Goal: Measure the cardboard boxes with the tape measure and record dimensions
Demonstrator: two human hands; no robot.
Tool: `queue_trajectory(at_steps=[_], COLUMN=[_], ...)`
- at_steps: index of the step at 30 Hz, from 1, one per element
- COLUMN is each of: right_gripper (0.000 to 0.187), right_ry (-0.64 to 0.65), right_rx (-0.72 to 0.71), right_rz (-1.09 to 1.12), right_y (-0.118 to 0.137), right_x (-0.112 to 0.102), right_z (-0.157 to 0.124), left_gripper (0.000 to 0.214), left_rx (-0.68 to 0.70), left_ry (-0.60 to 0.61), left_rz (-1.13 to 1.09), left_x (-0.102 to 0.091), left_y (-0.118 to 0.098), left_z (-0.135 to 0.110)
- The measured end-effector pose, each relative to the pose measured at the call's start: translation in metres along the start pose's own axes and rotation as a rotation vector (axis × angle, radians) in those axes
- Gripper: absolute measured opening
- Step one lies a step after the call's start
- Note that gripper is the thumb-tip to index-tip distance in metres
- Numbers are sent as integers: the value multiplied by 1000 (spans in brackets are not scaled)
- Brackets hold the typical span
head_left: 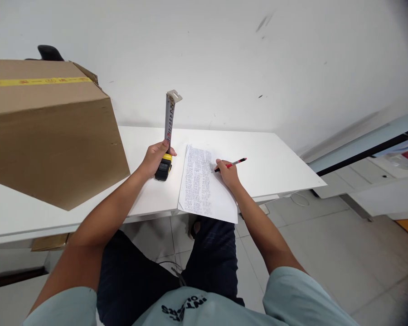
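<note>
My left hand (155, 157) is closed around a black and yellow tape measure (163, 167). Its metal blade stands partly pulled out, pointing away from me, with the hooked end up. In my right hand (228, 174) is a red and black pen (236, 162), gripped in a writing hold. The pen's tip is at a sheet of paper (221, 206) covered on its left part with dense handwriting. That sheet lies on the white table, its lower edge hanging over the front.
A large cardboard box (51, 149) with yellow tape stands on the left of the white table (258, 154). Behind the table rises a scuffed white wall (224, 68). Tiled floor (292, 226) and a loose cable (301, 199) show at right.
</note>
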State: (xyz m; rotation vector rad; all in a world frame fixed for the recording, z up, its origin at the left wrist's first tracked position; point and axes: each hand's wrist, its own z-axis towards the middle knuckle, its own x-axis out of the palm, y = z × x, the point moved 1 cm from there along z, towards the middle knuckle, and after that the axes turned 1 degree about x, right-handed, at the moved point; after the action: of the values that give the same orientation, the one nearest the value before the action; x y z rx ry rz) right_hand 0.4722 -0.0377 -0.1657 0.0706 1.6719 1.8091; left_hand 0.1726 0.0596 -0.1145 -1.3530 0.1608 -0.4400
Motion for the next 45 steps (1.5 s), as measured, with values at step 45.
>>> queue_trajectory(at_steps=[45], right_gripper=[44], right_ry=[-119], right_rx=[-3], right_rz=[5], right_y=[1], right_x=[3], right_z=[-4], left_gripper=[81], left_rx=[-47], left_ry=[23], left_rz=[13], left_x=[-1], left_y=[3], left_z=[0])
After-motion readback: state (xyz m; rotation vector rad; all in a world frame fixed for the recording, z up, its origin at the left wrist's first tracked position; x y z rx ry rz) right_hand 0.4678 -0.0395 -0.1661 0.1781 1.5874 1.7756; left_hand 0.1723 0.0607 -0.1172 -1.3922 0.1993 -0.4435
